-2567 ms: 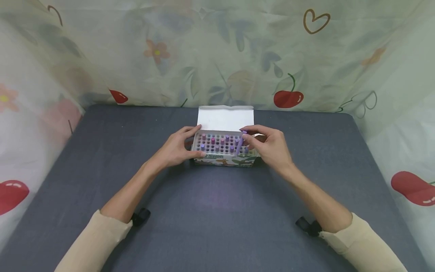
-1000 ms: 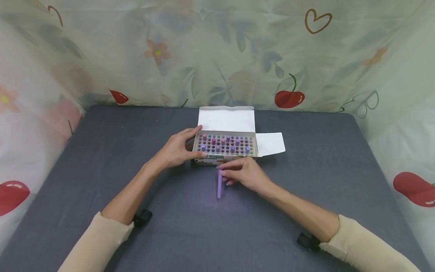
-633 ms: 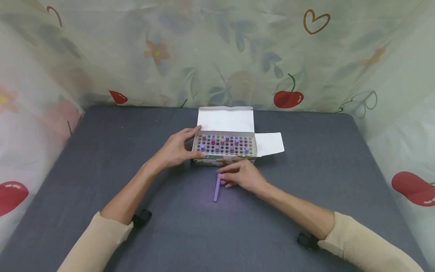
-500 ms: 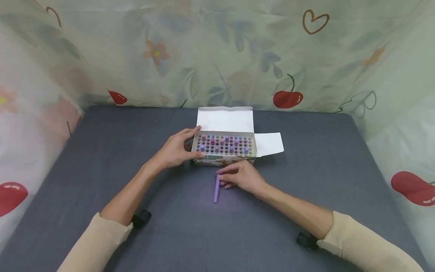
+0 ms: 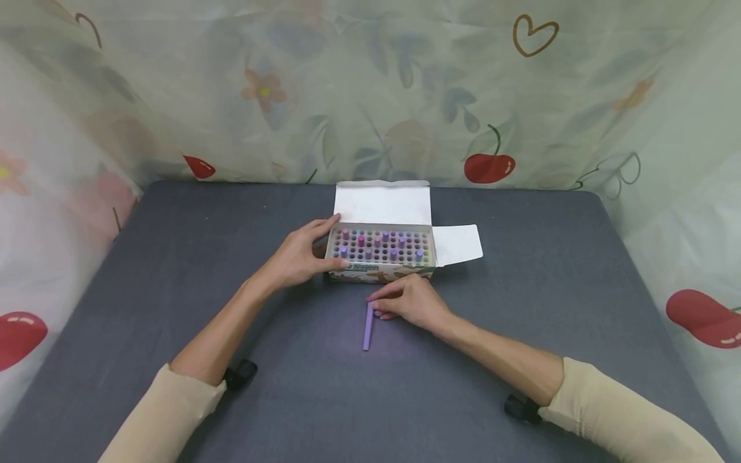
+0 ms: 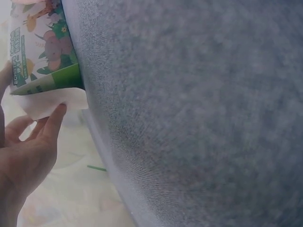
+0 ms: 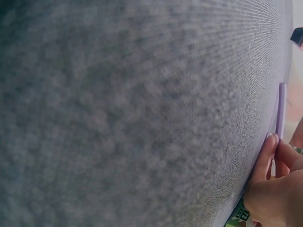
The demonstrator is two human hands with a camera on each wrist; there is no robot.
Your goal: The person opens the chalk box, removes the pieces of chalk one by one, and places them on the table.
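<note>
In the head view, a printed cardboard box (image 5: pixel 376 275) stands mid-table, its top full of round holes with several pink and purple sticks upright in them. My left hand (image 5: pixel 298 255) grips the box's left end, thumb at the front edge and fingers at the back. In the left wrist view, a fingertip touches a white side flap (image 6: pixel 52 103). Just in front of the box, my right hand (image 5: pixel 417 303) pinches one end of a slim purple stick (image 5: pixel 367 333). The stick points toward me, low over the table; whether it touches the cloth I cannot tell.
The box's white lid (image 5: pixel 382 204) stands raised behind it, and another white flap (image 5: pixel 458 245) sticks out right. A dark grey cloth (image 5: pixel 370 411) covers the table. Patterned curtains (image 5: pixel 370 90) hang behind and at both sides.
My right hand has carried the purple stick from above the box's right half to in front of the box, then slightly nearer me. My left hand has stayed on the box.
</note>
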